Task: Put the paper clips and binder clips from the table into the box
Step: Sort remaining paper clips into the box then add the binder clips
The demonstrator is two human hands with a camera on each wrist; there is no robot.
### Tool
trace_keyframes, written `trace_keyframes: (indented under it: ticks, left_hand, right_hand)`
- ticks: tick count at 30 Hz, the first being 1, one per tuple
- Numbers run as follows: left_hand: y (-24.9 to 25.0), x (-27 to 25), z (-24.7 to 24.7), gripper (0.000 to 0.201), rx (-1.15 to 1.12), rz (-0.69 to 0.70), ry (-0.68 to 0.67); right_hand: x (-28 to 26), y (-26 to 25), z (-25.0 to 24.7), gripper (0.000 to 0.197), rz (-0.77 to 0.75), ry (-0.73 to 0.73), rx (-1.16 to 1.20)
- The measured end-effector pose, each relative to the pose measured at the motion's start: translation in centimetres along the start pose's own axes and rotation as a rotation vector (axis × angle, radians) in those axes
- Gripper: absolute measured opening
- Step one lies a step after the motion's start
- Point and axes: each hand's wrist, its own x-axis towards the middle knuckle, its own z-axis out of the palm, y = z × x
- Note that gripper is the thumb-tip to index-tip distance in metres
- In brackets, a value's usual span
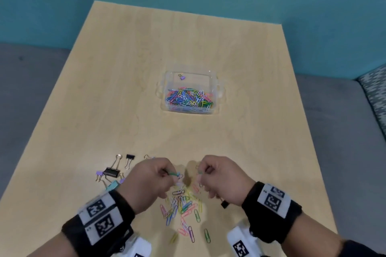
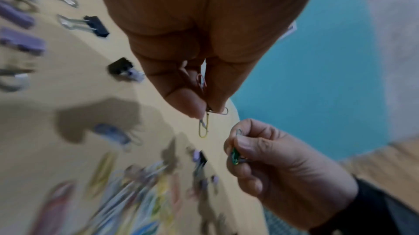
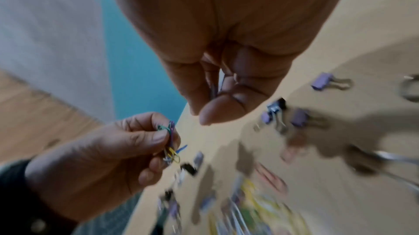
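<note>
Both hands raised just above the near edge of the tabletop [image 1: 104, 89], each pinching a small bunch of paper clips. Left hand [image 1: 149, 181] curled, thumb and forefinger nipping several coloured clips, one yellow clip [image 2: 203, 127] dangling loose below the fingertips. Right hand [image 1: 221, 180] likewise curled round a green-and-others cluster [image 2: 235, 154], pinched tight.

Loose paper clip heap [image 1: 182, 206] still spread on the tabletop near its front edge, directly under and between the wrists. Binder clips [image 1: 111, 170] grouped toward the near-left part, black and lilac, handles splayed; one more small black one [image 1: 224, 204] beside the right wrist. Clear box [image 1: 219, 92] mid-table, well apart from the hands, already carrying many clips plus one lilac binder clip near its far wall.

Likely handling: paper clips very light, thin, slick-coated, prone to hooking together and to slipping from a pinch; best scooped or raked in bunches. Binder clips stiffer, heavier; best taken by the body or wire handles.
</note>
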Motion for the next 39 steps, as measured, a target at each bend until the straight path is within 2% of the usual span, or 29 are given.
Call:
trace_keyframes:
  ticks: [4,7,12,16,17,20,23,26,28,31,33,35,39]
  left_hand:
    - [3.7,4.0,-2.1,0.014,-0.16,0.043,0.036]
    - [6.6,8.1,-3.2,0.011,-0.231,0.088,0.147]
    - [9.4,14.0,-3.8,0.013,-0.16,0.144,0.286]
    - [10.3,15.2,-3.0,0.01,-0.061,0.15,0.295]
    - [10.2,14.9,-3.0,0.007,-0.063,0.15,0.299]
    - [8.8,13.1,-3.9,0.013,-0.094,0.152,0.361]
    - [6.6,9.2,-4.7,0.012,-0.102,0.143,0.382]
    - [2.8,3.6,-3.6,0.01,0.046,0.125,0.299]
    - [-0.7,-0.5,-1.8,0.013,0.294,0.091,0.2]
    - [-5.6,-5.5,1.1,0.045,0.561,-0.006,0.047]
    - [-7.7,-7.5,2.6,0.063,0.595,-0.007,0.049]
    - [-8.8,-8.2,3.7,0.074,0.62,0.059,0.084]
    - [-8.2,-7.1,4.8,0.081,0.722,0.138,0.137]
  right_hand:
    - [3.3,-3.2,-3.6,0.016,-0.079,0.115,0.182]
    - [6.6,-5.2,-5.8,0.023,-0.106,0.241,0.225]
    - [10.9,-7.6,-7.3,0.024,-0.135,0.427,0.114]
    - [12.0,-8.6,-7.4,0.012,-0.127,0.438,-0.013]
    - [11.9,-8.6,-7.4,0.006,-0.124,0.426,-0.054]
    - [10.2,-7.6,-7.8,0.023,-0.128,0.458,-0.179]
    - [6.4,-5.5,-6.9,0.019,-0.176,0.473,-0.173]
    - [1.2,-2.1,-4.1,0.019,-0.153,0.329,-0.24]
    - [-2.2,0.6,-1.5,0.019,-0.133,0.173,-0.341]
    - [-6.1,4.7,1.9,0.025,-0.1,0.006,-0.601]
    - [-7.5,6.5,3.7,0.035,-0.062,-0.02,-0.767]
    - [-7.8,7.3,5.0,0.045,-0.042,-0.016,-0.831]
    - [-6.2,6.8,6.5,0.058,-0.09,0.099,-0.852]
